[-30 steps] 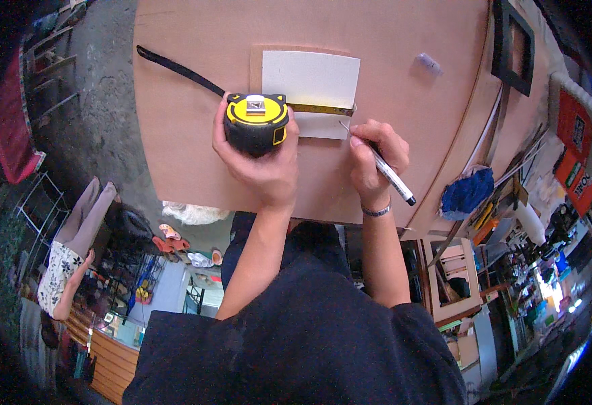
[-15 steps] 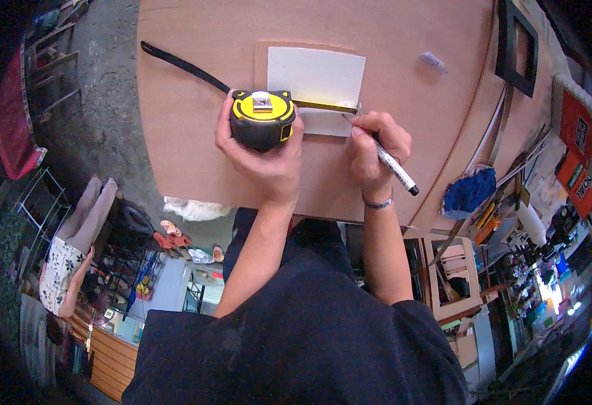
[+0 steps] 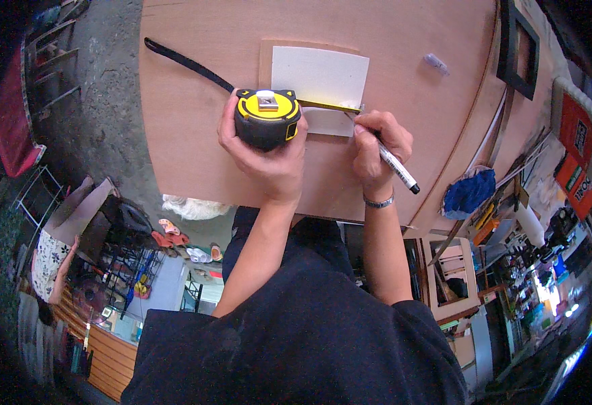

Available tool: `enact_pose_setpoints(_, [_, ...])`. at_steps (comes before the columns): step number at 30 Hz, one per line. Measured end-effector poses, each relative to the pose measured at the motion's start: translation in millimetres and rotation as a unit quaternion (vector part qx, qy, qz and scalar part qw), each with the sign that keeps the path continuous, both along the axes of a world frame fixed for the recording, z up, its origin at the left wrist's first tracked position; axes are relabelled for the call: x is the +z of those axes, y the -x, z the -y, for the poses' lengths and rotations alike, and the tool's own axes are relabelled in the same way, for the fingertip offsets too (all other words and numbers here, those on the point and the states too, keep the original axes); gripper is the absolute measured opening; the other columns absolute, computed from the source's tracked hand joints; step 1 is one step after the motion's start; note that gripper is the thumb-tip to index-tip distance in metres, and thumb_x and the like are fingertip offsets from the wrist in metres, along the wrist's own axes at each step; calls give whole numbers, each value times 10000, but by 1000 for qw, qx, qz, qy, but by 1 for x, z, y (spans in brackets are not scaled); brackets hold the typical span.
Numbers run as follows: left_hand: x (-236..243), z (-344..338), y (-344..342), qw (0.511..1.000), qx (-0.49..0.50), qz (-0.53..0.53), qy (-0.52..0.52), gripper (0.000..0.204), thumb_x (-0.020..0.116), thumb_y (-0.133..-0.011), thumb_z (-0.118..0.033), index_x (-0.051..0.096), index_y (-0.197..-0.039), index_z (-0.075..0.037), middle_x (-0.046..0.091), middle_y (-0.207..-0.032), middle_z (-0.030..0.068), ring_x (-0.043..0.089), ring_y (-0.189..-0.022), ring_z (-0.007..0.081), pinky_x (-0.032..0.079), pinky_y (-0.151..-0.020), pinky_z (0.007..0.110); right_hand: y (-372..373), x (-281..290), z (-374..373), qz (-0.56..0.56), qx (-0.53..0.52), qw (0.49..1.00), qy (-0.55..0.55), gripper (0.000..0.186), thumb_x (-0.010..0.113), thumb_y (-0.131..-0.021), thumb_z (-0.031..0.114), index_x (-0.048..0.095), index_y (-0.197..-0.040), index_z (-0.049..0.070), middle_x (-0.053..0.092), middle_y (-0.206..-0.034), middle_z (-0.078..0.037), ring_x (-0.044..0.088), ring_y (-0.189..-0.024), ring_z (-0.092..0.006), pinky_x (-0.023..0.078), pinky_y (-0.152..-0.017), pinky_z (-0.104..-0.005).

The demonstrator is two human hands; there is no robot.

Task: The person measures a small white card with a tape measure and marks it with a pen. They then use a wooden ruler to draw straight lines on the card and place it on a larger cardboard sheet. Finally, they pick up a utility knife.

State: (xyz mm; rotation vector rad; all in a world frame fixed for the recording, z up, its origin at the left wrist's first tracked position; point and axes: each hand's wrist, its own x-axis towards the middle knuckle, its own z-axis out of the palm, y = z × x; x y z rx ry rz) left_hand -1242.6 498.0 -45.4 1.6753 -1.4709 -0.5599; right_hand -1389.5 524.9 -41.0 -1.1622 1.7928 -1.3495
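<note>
My left hand [image 3: 269, 165] is wrapped round a yellow and black tape measure [image 3: 266, 116], its black wrist strap [image 3: 186, 63] trailing to the far left. A short length of yellow blade [image 3: 329, 105] runs right from the case across a white rectangular board [image 3: 319, 73]. The board lies on a slightly larger brown piece [image 3: 267, 64]. In my right hand [image 3: 381, 145] is a marker pen [image 3: 398, 167], tilted, with its tip at the board's right edge just below the blade's end. Whether the tip touches the board I cannot tell.
Beneath everything is a wide wooden panel [image 3: 208, 142]. A clear pen cap [image 3: 437, 64] lies to the right, beyond it a black frame [image 3: 518, 50] and a blue cloth [image 3: 469, 193]. Tools clutter the far right. Another person [image 3: 53, 256] stands at the left.
The tape measure and the boards appear shifted very slightly right in the view. My hands keep the same grips. The other person at the left has changed the position of their legs.
</note>
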Motion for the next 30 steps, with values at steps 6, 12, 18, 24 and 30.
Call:
enact_pose_setpoints(6, [-3, -2, 3, 1000, 12, -26, 4, 888, 898, -712, -170, 390, -1419, 7, 493, -1366, 199, 499, -1283, 356, 424, -1099, 453, 3, -1, 0, -11, 8, 1000, 0, 36, 620, -756, 31, 610, -728, 12, 565, -599, -89, 547, -510, -184, 432, -512, -303])
enact_pose_setpoints(12, [-7, -2, 2, 998, 14, -56, 4, 891, 897, -720, -190, 386, -1425, 2, 485, -1371, 196, 499, -1276, 354, 424, -1097, 455, 0, 0, 0, -11, -1, 1000, -2, 30, 618, -749, 23, 606, -725, 10, 568, -603, -97, 549, -510, -191, 433, -512, -304])
enact_pose_setpoints(18, [-4, 0, -2, 999, 7, -32, 7, 890, 896, -722, -185, 383, -1425, 3, 481, -1374, 196, 497, -1274, 351, 428, -1091, 456, -2, 0, 2, -19, 6, 1000, 4, 33, 601, -763, 12, 608, -737, -6, 568, -609, -84, 529, -515, -163, 413, -511, -285])
enact_pose_setpoints(24, [-3, -2, 0, 999, 4, -40, 6, 881, 897, -730, -201, 383, -1419, -5, 479, -1375, 192, 491, -1281, 345, 426, -1095, 455, -1, -5, -4, -10, 11, 1000, 11, 67, 559, -800, -13, 609, -759, -29, 561, -615, -43, 475, -523, -93, 362, -503, -240])
enact_pose_setpoints(30, [-6, -8, 3, 1000, -11, -29, 7, 897, 895, -741, -223, 361, -1433, -21, 468, -1376, 190, 484, -1289, 347, 427, -1106, 459, 5, -5, -8, -10, 9, 1000, 13, 64, 570, -805, 6, 612, -762, -19, 560, -623, -33, 485, -541, -93, 362, -512, -233])
